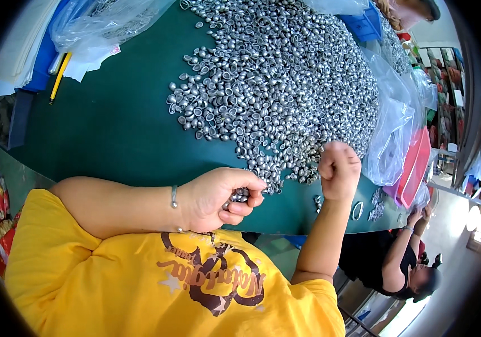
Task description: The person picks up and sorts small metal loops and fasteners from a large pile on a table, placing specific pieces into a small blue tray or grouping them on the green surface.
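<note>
A broad heap of small silver-grey, teardrop-shaped metal pieces [285, 78] spreads over the green tabletop [116, 135]. Some lie hollow side up and show a rim, others show a rounded back. My left hand [212, 197] is curled at the near edge of the heap, palm up, with several of these pieces visible inside its fingers. Above the heap's near right edge is my right hand [340, 168], closed with its fingers folded in and slightly blurred. Whatever it may hold is hidden. A metal bangle [174, 196] circles my left wrist.
Clear plastic bags [389, 123] and a red tray [416, 165] line the right side. An oval ring [358, 210] lies by my right forearm. A yellow pencil-like stick [60, 77] and blue bin [41, 73] sit at far left. Other people [403, 264] are at right.
</note>
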